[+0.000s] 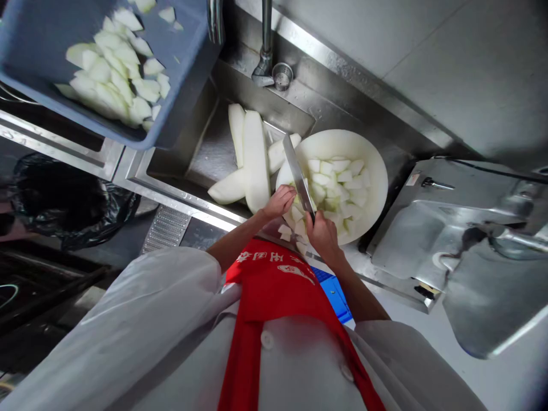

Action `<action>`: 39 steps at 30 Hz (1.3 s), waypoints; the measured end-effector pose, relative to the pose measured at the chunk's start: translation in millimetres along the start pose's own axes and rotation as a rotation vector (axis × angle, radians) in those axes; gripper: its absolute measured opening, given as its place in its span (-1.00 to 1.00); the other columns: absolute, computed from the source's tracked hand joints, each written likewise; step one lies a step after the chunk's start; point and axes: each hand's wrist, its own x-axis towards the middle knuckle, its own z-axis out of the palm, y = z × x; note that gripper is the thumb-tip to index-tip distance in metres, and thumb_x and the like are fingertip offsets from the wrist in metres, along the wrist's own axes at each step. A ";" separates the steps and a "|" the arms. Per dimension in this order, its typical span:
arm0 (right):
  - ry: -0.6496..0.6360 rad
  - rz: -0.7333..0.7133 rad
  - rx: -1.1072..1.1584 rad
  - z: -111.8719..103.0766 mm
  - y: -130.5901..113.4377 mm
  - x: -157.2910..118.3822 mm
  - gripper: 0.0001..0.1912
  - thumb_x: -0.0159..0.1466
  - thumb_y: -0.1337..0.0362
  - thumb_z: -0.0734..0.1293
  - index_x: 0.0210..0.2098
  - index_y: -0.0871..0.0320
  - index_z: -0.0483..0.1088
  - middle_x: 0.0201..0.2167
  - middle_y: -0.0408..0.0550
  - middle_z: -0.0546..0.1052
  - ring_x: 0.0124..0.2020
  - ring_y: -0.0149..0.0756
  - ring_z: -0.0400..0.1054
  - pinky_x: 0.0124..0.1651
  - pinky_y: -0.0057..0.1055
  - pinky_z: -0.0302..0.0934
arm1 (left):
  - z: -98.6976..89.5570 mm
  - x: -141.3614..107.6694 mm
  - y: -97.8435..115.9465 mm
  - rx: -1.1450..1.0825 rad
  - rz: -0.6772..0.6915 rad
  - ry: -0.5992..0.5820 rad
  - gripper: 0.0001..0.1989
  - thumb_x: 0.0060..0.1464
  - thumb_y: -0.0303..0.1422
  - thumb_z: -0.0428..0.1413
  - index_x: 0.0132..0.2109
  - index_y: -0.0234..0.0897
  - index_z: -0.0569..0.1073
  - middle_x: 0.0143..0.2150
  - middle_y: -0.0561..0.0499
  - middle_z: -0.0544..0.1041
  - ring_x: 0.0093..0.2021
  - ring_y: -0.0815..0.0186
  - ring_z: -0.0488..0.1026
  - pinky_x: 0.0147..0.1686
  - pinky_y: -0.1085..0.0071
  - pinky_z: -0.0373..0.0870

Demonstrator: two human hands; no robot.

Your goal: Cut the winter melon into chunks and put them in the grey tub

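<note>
My right hand (323, 233) is wrapped around the dark handle of a kitchen knife (295, 170). Its long blade slants up and left over the left part of a round white cutting board (375, 165). Close beside the blade, my left hand (280, 201) has its fingers curled down on a pale piece of peeled gourd, mostly hidden beneath them. Cut gourd chunks (338, 181) are heaped across the board, and a few lie by its front edge. To the left, several long peeled gourds (257, 160) lie crossed in the sink.
A blue-grey tub (184, 68) with cut gourd pieces (113, 80) stands at upper left. Behind the sink (205, 154) are a faucet (263, 71) and a small metal cup (282, 76). A metal machine (411, 228) stands right; a bin with a black bag (64, 200) is lower left.
</note>
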 end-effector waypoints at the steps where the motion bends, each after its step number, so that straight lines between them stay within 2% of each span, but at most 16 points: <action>1: -0.006 0.004 -0.008 -0.5 0.2 -5.5 -0.58 0.57 0.09 0.06 0.00 0.28 0.39 -0.27 0.19 0.61 -0.24 -0.07 0.54 -0.23 -0.36 0.18 | 0.0 0.3 0.4 0.009 0.003 -0.005 -0.63 0.47 -0.27 -0.16 0.01 -0.34 0.49 -0.04 -0.25 0.53 0.03 0.13 0.43 0.10 0.02 0.42; 5: -0.021 0.015 -0.019 2.6 -0.9 -15.7 -0.60 0.57 0.07 0.06 -0.02 0.24 0.37 -0.29 0.17 0.62 -0.24 -0.07 0.54 -0.24 -0.37 0.16 | 0.2 0.8 2.1 0.033 0.006 0.006 -0.65 0.47 -0.29 -0.16 0.00 -0.33 0.50 -0.05 -0.23 0.54 0.02 0.15 0.43 0.08 0.04 0.43; 11: -0.033 0.015 -0.022 4.0 -2.4 -12.6 -0.60 0.57 0.07 0.06 -0.03 0.23 0.36 -0.28 0.18 0.62 -0.23 -0.07 0.55 -0.25 -0.36 0.16 | 1.2 0.2 2.7 0.043 0.019 0.019 -0.68 0.46 -0.32 -0.14 -0.02 -0.33 0.49 -0.06 -0.22 0.54 0.00 0.15 0.43 0.06 0.06 0.42; 19: -0.030 0.021 0.009 8.7 -9.8 0.6 -0.59 0.57 0.10 0.05 -0.03 0.27 0.37 -0.25 0.21 0.61 -0.22 -0.08 0.54 -0.23 -0.35 0.19 | 1.1 0.1 1.9 0.055 0.004 0.005 -0.68 0.46 -0.32 -0.12 0.00 -0.34 0.50 -0.04 -0.23 0.53 0.01 0.14 0.43 0.05 0.06 0.42; 24: -0.011 0.026 0.036 6.9 -14.3 6.7 -0.60 0.57 0.10 0.06 -0.04 0.27 0.38 -0.25 0.21 0.61 -0.22 -0.09 0.54 -0.23 -0.36 0.20 | -3.0 -4.3 4.8 0.089 0.022 0.052 -0.70 0.45 -0.29 -0.08 -0.02 -0.33 0.51 -0.07 -0.20 0.54 0.00 0.16 0.43 0.05 0.09 0.41; 29: 0.007 0.032 0.036 14.4 -19.2 18.0 -0.58 0.57 0.11 0.06 -0.01 0.30 0.39 -0.23 0.24 0.61 -0.21 -0.07 0.53 -0.22 -0.35 0.21 | -1.0 -14.0 4.8 0.076 -0.035 0.055 -0.66 0.46 -0.23 -0.08 -0.08 -0.31 0.53 -0.09 -0.20 0.54 0.00 0.17 0.44 0.03 0.11 0.43; 32: 0.053 0.011 0.056 22.4 -14.1 30.2 -0.56 0.56 0.10 0.05 -0.02 0.30 0.40 -0.25 0.25 0.61 -0.22 -0.06 0.52 -0.22 -0.34 0.20 | 1.1 -16.3 3.6 0.052 -0.041 0.065 -0.66 0.45 -0.22 -0.07 -0.09 -0.30 0.53 -0.09 -0.20 0.54 0.01 0.17 0.44 0.03 0.10 0.44; 35: 0.076 -0.053 0.081 23.5 0.8 38.8 -0.57 0.56 0.09 0.08 -0.07 0.28 0.43 -0.25 0.22 0.61 -0.22 -0.05 0.52 -0.23 -0.34 0.18 | 1.7 -16.0 3.0 0.062 -0.023 0.084 -0.69 0.44 -0.25 -0.05 -0.09 -0.30 0.53 -0.09 -0.19 0.54 0.00 0.17 0.45 0.02 0.11 0.45; 39: 0.093 -0.066 0.055 15.6 14.9 31.5 -0.59 0.55 0.10 0.10 -0.08 0.27 0.43 -0.28 0.20 0.63 -0.27 -0.06 0.52 -0.26 -0.34 0.14 | 2.0 -15.5 3.3 0.086 -0.007 0.102 -0.71 0.44 -0.29 -0.06 -0.09 -0.30 0.53 -0.09 -0.19 0.53 -0.01 0.17 0.43 0.02 0.11 0.44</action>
